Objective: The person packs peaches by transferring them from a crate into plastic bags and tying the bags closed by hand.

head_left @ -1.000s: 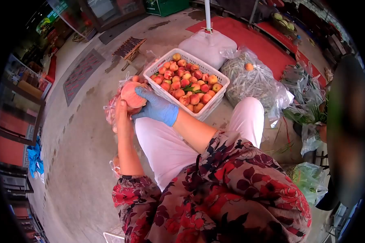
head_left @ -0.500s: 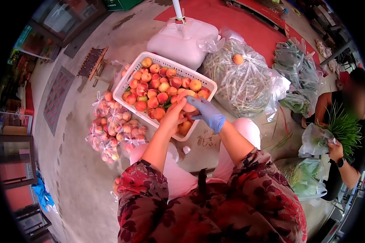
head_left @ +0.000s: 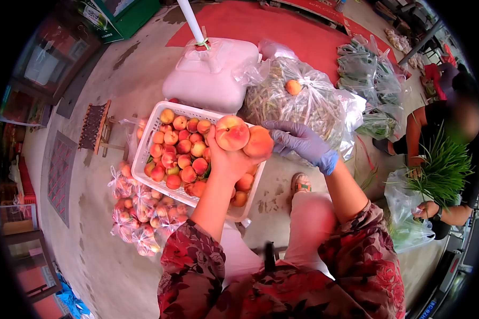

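Observation:
My bare left hand [head_left: 230, 165] is raised over the crate, its fingers and palm around two large peaches: a red-yellow peach [head_left: 232, 133] and an orange peach [head_left: 259, 142] side by side. My right hand [head_left: 306, 143], in a thin bluish-purple glove, is beside the orange peach with its fingers stretched toward it. Whether the fingertips touch the fruit I cannot tell. Below my left hand sits a white plastic crate [head_left: 155, 185] holding many peaches [head_left: 170, 137], partly hidden by my hand and forearm.
Clear bags of peaches [head_left: 143, 204] lie left of the crate. Behind it stand a whitish jug [head_left: 207, 80] and a big bag of greens [head_left: 303, 114] with a single peach [head_left: 293, 87] on top. At right, another person handles long green stalks [head_left: 442, 167] and a plastic bag [head_left: 402, 196].
Both hands have risen from the crate, the left with two peaches. My gloved right hand has moved right, off the fruit it was touching. The view has shifted.

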Motion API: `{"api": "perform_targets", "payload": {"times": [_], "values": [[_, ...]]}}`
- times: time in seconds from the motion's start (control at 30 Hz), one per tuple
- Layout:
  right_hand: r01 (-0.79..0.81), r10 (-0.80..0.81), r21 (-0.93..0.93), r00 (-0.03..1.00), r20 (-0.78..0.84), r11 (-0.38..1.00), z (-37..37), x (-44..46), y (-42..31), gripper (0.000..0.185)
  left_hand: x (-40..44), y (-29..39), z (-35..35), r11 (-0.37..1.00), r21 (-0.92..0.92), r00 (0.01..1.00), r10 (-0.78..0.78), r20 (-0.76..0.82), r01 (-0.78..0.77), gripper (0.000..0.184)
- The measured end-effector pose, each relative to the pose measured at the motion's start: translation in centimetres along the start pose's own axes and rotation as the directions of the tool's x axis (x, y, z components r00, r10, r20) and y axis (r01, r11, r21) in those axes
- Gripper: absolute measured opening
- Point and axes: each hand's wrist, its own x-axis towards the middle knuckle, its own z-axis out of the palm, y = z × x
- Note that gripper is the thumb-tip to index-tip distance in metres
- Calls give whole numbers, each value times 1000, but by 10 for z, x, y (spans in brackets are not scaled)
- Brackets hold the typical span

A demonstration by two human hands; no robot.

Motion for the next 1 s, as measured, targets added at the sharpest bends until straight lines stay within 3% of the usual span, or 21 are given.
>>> {"api": "perform_targets", "payload": {"times": [0.03,0.07,0.1,0.2,0.33,0.47,0.57,0.6,0.7,0.8,0.83,0.9,1.0], "values": [[7,-11,-39,995,-98,999,-24,16,9,44,16,3,-4,999,-42,1000,-3,30,4,64],[7,-21,-76,981,-191,997,-49,38,31,44,25,8,7,997,34,993,-63,-101,67,64],[3,-34,-112,959,-280,994,-74,61,55,43,40,9,3,997,56,993,-47,-110,54,65],[66,-351,-508,798,-490,859,-141,124,116,43,100,11,-20,997,65,995,-37,-93,43,65],[-58,-616,-823,634,-468,565,-205,201,147,45,181,0,-56,998,68,997,7,-80,-2,67],[-177,-449,-878,804,-390,445,-246,259,180,42,276,-11,-78,997,65,998,33,-52,-29,67],[-37,-403,-842,866,-296,538,-260,258,169,43,337,-23,-91,999,-13,999,40,-1,-40,67],[-36,-382,-823,874,-301,567,-268,254,172,48,351,-27,-91,998,-37,997,52,-50,-54,65],[169,-307,-360,877,-370,918,-296,260,163,53,374,-39,-104,998,-31,998,47,-36,-48,63],[387,-439,-206,793,-422,899,-325,312,128,53,377,-40,-112,994,-75,993,73,-96,-80,62],[342,-340,-78,827,-447,936,-324,329,104,52,376,-40,-111,992,-88,990,81,-115,-91,61],[347,-326,-35,837,-440,937,-333,385,90,55,374,-41,-112,988,-118,984,83,-155,-102,61],[139,-334,-461,865,-375,877,-341,455,87,59,375,-40,-106,984,-148,977,66,-202,-97,64]]}}
